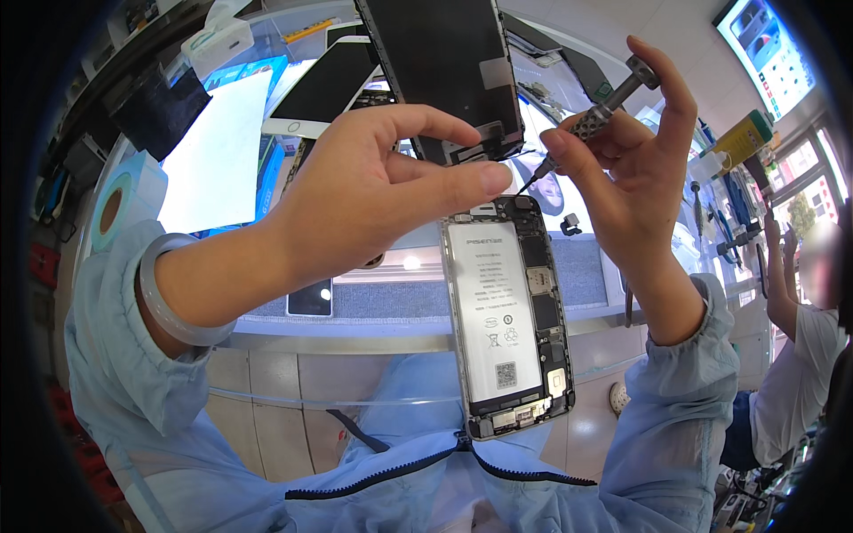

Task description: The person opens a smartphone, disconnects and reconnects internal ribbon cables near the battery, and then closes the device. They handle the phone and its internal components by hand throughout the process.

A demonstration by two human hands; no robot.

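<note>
My left hand [378, 182] reaches over the top end of an opened phone body [551, 311], whose white battery shows. Its thumb and index finger are apart, by the lower end of a detached black screen [431, 62]; whether they touch it I cannot tell. My right hand [635, 178] grips a silver screwdriver [609, 107], its thin tip angled down at the phone's top edge. A small black part [570, 225] lies right of the phone.
A glass-topped bench holds a white phone [320, 84], paper [209, 142], a tape roll [120, 200], a yellow-green bottle [742, 138] and several tools at right. A wall screen [764, 49] hangs behind. Another person [791, 391] is at the right, hands raised.
</note>
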